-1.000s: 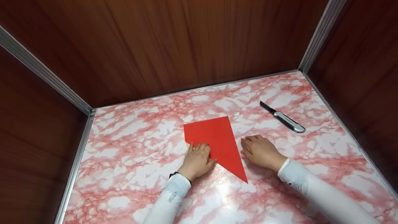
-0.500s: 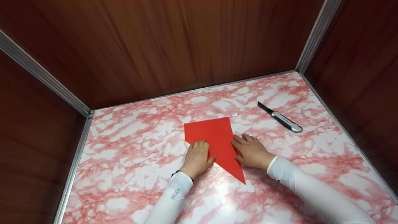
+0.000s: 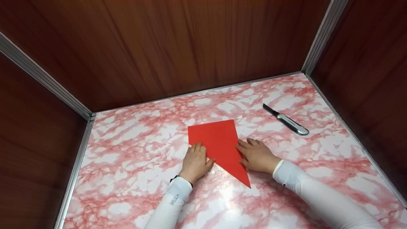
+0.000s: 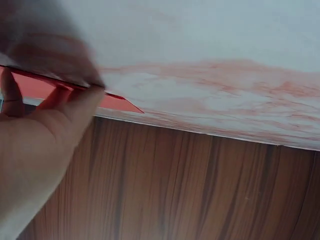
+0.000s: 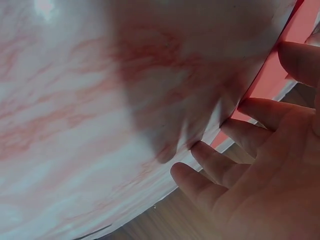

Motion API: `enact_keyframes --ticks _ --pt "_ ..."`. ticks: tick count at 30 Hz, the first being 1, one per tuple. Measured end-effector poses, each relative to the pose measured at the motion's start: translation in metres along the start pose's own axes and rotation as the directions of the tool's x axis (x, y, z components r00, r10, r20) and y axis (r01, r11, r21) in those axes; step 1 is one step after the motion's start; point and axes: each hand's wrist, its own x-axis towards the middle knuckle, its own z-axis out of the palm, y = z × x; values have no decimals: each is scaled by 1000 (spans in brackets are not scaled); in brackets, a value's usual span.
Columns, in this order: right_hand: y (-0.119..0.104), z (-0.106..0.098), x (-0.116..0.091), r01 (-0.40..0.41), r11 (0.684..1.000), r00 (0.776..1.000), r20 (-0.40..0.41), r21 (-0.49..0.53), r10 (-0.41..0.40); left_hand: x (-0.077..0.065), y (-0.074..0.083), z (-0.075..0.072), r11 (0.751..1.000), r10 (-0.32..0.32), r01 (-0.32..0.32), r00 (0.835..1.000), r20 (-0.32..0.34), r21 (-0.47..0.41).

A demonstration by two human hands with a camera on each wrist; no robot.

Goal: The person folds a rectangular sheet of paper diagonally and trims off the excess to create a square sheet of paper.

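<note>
A folded sheet of red paper (image 3: 221,136) lies flat on the table, its top broad and its lower right end a sharp point. My left hand (image 3: 195,163) rests at the paper's slanting lower left edge, fingertips on it and thumb near the rim. In the left wrist view, the left hand (image 4: 40,135) touches the red paper (image 4: 117,103) along its edge. My right hand (image 3: 257,156) touches the right edge with spread fingers. The right wrist view has the right hand (image 5: 265,150) with several fingertips along the red paper (image 5: 272,75).
A utility knife (image 3: 289,122) with a silver and black handle lies to the right, beyond my right hand, its dark blade extended toward the back. The pink and white marbled table (image 3: 127,178) is bounded by brown wood-grain panels (image 3: 190,47) and metal edging (image 3: 74,168).
My right hand has come left from beside the paper onto its right edge. The left hand has slid slightly left, toward the paper's outer edge. The paper has barely moved.
</note>
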Motion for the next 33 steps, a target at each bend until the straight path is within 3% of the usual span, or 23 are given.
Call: enact_keyframes --ticks 4,10,13,16,18,20,22,25,26,27,28,29,30,33 --pt "1 0 -1 3 1000 1000 -2 -4 -3 -4 -3 -1 995 -100 100 994 36 -10" --pt "2 -1 -1 5 1000 1000 -7 -13 -5 -4 -8 -4 972 -230 232 972 45 -33" --pt "2 -1 0 6 1000 1000 -9 -17 -6 -1 -11 -6 952 -263 259 965 -6 -165" --pt "2 -1 0 7 1000 1000 -13 -25 -7 4 -15 -8 891 -316 267 945 -80 -367" --pt "2 -1 0 6 999 1000 -14 -31 -7 10 -18 -10 821 -367 263 923 -115 -508" --pt "3 -1 0 5 999 1000 -14 -33 -6 16 -21 -11 711 -421 255 901 -107 -656" --pt "3 -1 0 3 999 1000 -14 -33 -3 22 -23 -13 558 -469 240 881 -63 -794" --pt "2 -2 0 1 1000 1000 -12 -28 -1 31 -25 -16 252 -523 223 850 61 -942" --pt "2 -2 1 -1 1000 1000 -10 -26 0 34 -25 -17 166 -531 223 841 103 -960" --pt "2 -2 1 -1 1000 1000 -10 -25 1 37 -26 -18 95 -533 228 834 144 -969" --pt "2 -1 1 -2 1000 1000 -10 -23 2 38 -27 -19 39 -530 242 827 185 -970" --pt "2 0 2 -3 1000 1000 -11 -19 3 39 -28 -20 7 -521 252 827 212 -968" --pt "1 0 2 -4 1000 1000 -14 -15 4 39 -29 -21 -4 -509 268 829 233 -963" --pt "2 3 3 -4 1000 999 -36 8 4 37 -34 -21 -6 -476 281 843 250 -960"
